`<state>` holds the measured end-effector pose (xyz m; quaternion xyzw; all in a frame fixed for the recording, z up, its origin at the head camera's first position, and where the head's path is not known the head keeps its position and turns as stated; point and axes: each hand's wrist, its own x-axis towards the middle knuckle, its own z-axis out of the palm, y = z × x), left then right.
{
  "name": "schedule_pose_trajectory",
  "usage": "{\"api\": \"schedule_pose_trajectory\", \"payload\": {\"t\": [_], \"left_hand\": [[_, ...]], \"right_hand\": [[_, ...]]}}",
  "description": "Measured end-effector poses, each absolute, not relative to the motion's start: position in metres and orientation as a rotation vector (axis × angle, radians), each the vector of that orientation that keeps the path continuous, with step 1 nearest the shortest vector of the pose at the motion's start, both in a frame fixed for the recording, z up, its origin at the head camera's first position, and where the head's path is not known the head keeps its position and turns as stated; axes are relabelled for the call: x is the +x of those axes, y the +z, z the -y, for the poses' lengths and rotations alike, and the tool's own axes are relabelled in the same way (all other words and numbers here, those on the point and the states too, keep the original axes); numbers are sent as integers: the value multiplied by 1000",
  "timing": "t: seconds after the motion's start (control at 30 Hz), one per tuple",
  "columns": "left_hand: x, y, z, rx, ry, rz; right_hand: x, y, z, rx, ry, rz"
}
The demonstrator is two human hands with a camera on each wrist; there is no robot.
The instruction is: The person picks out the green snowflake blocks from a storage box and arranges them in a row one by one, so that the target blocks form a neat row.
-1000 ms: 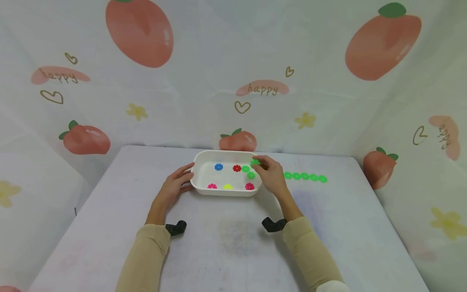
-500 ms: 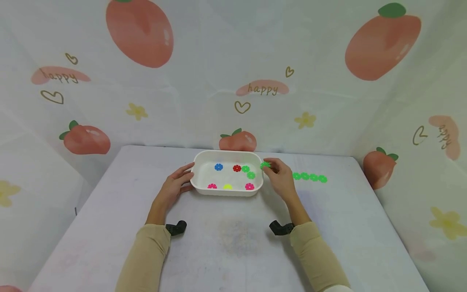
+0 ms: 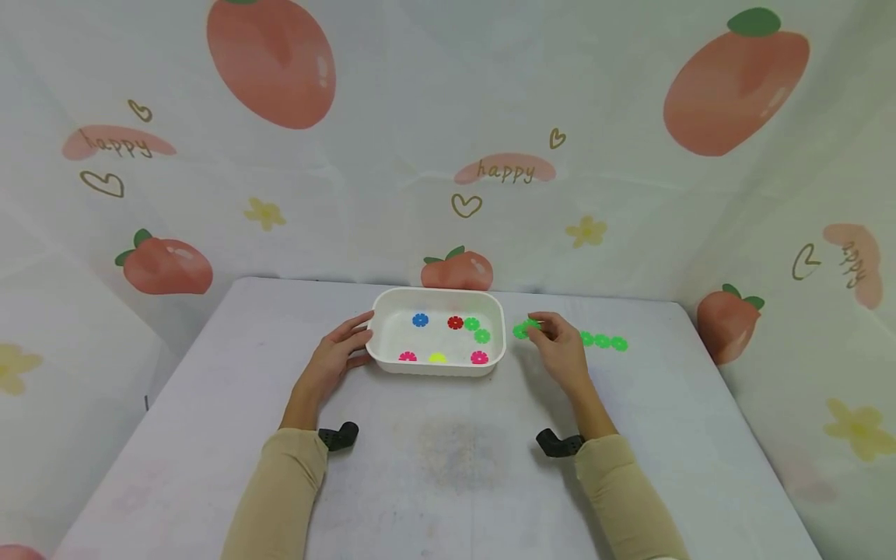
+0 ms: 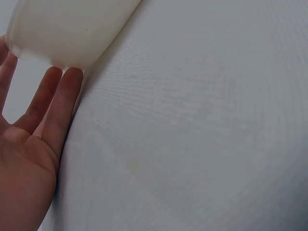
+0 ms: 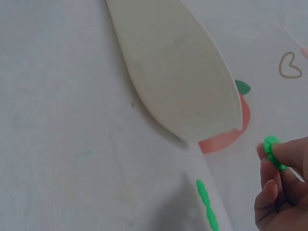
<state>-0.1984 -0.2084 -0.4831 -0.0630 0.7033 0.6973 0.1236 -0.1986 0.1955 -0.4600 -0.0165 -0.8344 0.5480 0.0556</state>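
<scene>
One green flower piece [image 5: 270,142] is getting a squeeze

The fingers of the right hand [image 3: 562,356] are pinching it over the worktop [image 3: 448,498], right of the white tray [image 3: 435,370]. That hand is partly hiding a row of green pieces [image 3: 603,341]. The left hand [image 3: 333,361] is touching the tray's left end with straight fingers. A blue piece [image 3: 420,320] is lying inside.

Fruit-printed cloth [image 3: 392,93] behind white table [image 3: 448,513]
</scene>
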Motion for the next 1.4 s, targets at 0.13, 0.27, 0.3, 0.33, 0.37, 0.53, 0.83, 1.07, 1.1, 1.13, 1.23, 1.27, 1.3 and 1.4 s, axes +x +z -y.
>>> {"api": "schedule_pose_trajectory", "payload": {"t": [0.13,0.27,0.3,0.33,0.37,0.53,0.83,1.07,1.1,1.13,1.23,1.27,1.3,1.4], "left_hand": [[-197,-482,208,-187,2023,-2050],[-197,-482,208,-182,2022,-2047],[-198,-482,208,-185,2026,-2046],[-198,-482,208,-186,2026,-2047],[-198,-482,208,-188,2029,-2047],[-198,-482,207,-194,2016,-2061],[-198,-482,207,-205,2026,-2058],[-191,-464,204,-203,2027,-2025],[-190,-462,204,-201,2026,-2024],[-189,-460,204,-198,2026,-2025],[-191,-465,206,-197,2028,-2025],[-193,-468,206,-198,2033,-2023],[-194,-471,207,-198,2033,-2024],[-198,-480,208,-202,2035,-2029]], "right_hand": [[-196,-463,-207,-127,1676,2545],[-194,-466,-222,-135,1643,2577],[-195,-467,-225,-131,1638,2583],[-195,-467,-229,-126,1627,2593],[-195,-467,-232,-124,1612,2604],[-194,-467,-248,-195,1592,2618],[-193,-470,-279,-304,1509,2602],[-192,-473,-300,-409,1468,2568],[-192,-473,-302,-419,1465,2559],[-192,-473,-305,-426,1465,2550],[-192,-471,-311,-440,1433,2549],[-191,-471,-314,-443,1423,2551],[-191,-471,-317,-445,1421,2549],[-190,-470,-324,-482,1433,2534]]}}
